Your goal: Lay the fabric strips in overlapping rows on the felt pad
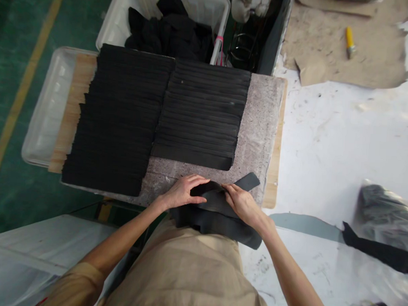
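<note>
At the near edge of the speckled board, my right hand point(243, 203) pinches the upper edge of a dark, flexible strip point(219, 201), its fingers closed. My left hand point(183, 190) is at the strip's left part, thumb and fingers apart in a C shape with dark material showing between them. More dark sheet material point(218, 222) hangs below both hands, against my apron. A strip end point(248, 181) sticks out beyond my right hand. Ahead lie two rows of overlapping black strips, a left row point(118, 118) and a right row point(202, 112).
The speckled board point(259, 114) bears the rows. Behind it stands a white bin point(225, 11) with black pieces. To the right, a white table point(325, 139) carries brown paper point(315, 41), a yellow-handled brush point(349, 42) and a plastic-wrapped bundle point(385, 213).
</note>
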The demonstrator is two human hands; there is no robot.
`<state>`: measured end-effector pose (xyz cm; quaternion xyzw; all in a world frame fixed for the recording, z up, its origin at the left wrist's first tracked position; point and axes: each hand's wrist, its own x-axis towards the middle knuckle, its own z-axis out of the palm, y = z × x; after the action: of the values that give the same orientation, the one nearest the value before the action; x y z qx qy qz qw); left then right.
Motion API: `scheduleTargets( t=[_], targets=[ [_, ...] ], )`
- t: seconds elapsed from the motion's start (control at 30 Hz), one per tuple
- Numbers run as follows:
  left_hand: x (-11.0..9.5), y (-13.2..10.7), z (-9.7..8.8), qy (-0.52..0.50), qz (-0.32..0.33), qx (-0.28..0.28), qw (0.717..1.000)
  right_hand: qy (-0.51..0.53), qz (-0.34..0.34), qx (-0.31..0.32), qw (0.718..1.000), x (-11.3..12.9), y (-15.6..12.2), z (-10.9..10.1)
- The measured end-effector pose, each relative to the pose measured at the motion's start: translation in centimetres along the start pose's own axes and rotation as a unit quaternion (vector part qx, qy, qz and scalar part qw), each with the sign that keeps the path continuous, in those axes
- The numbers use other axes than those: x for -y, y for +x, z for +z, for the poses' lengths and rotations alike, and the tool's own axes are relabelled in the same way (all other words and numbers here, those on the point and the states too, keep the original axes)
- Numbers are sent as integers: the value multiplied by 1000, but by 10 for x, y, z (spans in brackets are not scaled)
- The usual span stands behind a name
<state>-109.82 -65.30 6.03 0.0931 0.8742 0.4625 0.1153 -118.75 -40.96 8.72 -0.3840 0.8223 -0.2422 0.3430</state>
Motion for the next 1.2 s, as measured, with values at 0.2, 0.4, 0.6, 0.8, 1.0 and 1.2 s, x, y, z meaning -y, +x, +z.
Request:
scheduleTargets(
  t=[0.2, 0.4, 0.6, 0.8, 1.0, 1.2],
  targets=[
    [11, -7, -18, -10, -77, -48, 996, -141, 50, 21, 989, 3, 14, -16],
    [42, -28, -64, -19, -237, -203, 950, -45, 104, -16, 993, -27, 21, -31],
    [71, -43, -97, -71, -302, -284, 907, 172, 130, -110, 970, -26, 40, -19],
    [87, -54, -112, -95, -338, -275, 895, 207, 168, -177, 948, -10, 55, -14],
    [100, -44, -109, -25, -368, -322, 872, 98, 210, -185, 955, -27, 67, -1],
    [109, -42, -115, -37, -344, -290, 892, 66, 207, -192, 957, -35, 69, 2]
  ],
)
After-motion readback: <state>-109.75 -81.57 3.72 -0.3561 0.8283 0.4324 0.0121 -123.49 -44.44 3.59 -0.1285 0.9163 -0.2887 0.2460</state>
